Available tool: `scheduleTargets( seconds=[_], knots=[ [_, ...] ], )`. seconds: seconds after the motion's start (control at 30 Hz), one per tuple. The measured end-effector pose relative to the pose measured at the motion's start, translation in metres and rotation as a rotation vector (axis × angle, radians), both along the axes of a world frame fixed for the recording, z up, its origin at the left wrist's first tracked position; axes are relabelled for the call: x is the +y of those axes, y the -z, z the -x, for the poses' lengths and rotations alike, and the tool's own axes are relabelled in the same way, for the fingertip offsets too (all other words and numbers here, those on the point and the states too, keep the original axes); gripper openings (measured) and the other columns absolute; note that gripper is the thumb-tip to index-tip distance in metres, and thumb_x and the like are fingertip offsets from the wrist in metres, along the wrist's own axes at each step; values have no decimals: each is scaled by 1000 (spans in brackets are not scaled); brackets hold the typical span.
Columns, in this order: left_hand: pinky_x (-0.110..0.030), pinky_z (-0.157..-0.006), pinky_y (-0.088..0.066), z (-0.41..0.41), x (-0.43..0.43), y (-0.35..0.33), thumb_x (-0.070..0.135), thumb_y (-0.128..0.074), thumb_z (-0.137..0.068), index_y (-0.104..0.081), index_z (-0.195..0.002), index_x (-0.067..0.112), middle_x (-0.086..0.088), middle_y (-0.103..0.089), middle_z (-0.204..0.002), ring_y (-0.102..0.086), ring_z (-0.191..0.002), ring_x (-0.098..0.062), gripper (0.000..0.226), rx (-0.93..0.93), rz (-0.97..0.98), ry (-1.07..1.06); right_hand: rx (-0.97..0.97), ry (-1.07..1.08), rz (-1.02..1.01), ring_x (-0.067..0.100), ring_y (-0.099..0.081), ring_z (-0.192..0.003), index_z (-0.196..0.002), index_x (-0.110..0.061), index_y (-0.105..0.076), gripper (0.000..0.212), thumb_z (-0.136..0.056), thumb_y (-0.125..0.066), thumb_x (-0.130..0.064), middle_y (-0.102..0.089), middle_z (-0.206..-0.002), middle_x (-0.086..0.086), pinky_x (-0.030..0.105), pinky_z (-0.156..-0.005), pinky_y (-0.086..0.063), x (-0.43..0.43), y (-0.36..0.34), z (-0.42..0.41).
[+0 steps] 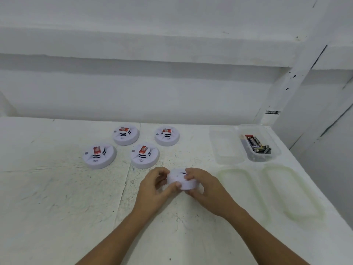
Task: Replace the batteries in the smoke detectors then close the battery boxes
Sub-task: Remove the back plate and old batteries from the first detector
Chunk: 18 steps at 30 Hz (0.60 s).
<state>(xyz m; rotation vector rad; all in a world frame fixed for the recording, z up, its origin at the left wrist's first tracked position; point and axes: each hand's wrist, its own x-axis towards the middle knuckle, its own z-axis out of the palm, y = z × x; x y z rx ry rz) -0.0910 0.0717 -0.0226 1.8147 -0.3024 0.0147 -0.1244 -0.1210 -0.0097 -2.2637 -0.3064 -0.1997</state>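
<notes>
White round plastic smoke detector (181, 181) at centre of the white scuffed tabletop (57, 207), gripped from both sides. Left hand (152, 185) curled round its 9 o'clock edge, thumb on the near rim. Right hand (204, 186) curled round the 3 o'clock edge, fingertips over the top face. Disc-shaped, so no long axis. Broad face up, tipped a little toward the viewer, with a short dark slot near its 12 o'clock. Cannot tell whether resting on the table or lifted just off it.

At 10–12 o'clock of it, four more white detectors with red-labelled raised centres, upright, in two staggered rows: far-left detector (126, 135), far-right detector (166, 135), near-left detector (99, 156), near-right detector (144, 156). Last one near the left hand, apart from it.

At 2 o'clock, clear plastic battery tub (275, 150) holding dark cylindrical batteries (255, 143), mostly lying about 11 to 5 o'clock. Just beside it at 9 o'clock, second clear tub (226, 148). At 3 o'clock of the hands, two clear oblong lids, inner lid (242, 194) and outer lid (292, 194), flat, side by side, long axes about 11 to 5.

Broad stretch of tabletop at 8–9 o'clock of the hands. Table edge just past the outer lid on the right. White wall along the far edge.
</notes>
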Motion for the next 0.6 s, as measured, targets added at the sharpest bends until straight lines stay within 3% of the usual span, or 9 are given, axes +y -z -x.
scheduleTargets(
  seconds=[0.13,0.23,0.37,0.5,0.6],
  knots=[
    [-16,-83,-52,2,8,5,46,-84,-56,-65,-94,30,13,-69,-98,-65,-96,-3,45,40,-36,-2,-91,-32,136,10,-41,-126,-109,-29,-49,23,-86,-55,-32,-54,-127,-6,18,-105,-31,7,7,7],
    [-10,-77,-49,2,11,2,31,-92,-54,-66,-96,27,14,-71,-98,-65,-95,2,49,56,-46,18,-105,-42,149,7,-39,-124,-104,-25,-52,23,-82,-59,-29,-55,-125,-4,12,-105,-27,9,6,10],
    [-14,-80,-52,4,14,2,25,-94,-49,-65,-105,29,15,-71,-103,-65,-98,3,63,77,-56,74,-84,-76,201,8,-38,-126,-103,-20,-62,26,-81,-64,-34,-55,-127,-7,17,-107,-28,5,7,17],
    [-13,-90,-45,0,15,1,39,-90,-56,-58,-124,27,16,-61,-112,-57,-106,3,76,-11,-193,125,-56,-73,253,3,-41,-119,-106,-19,-66,30,-86,-55,-38,-59,-122,-8,9,-104,-26,2,-6,13],
    [-32,-107,-35,-6,13,2,58,-84,-53,-45,-137,29,20,-51,-123,-46,-115,5,98,-31,-353,207,-10,-101,326,9,-48,-111,-107,-16,-68,35,-85,-50,-37,-63,-117,-6,20,-98,-38,0,-18,3]
  ],
)
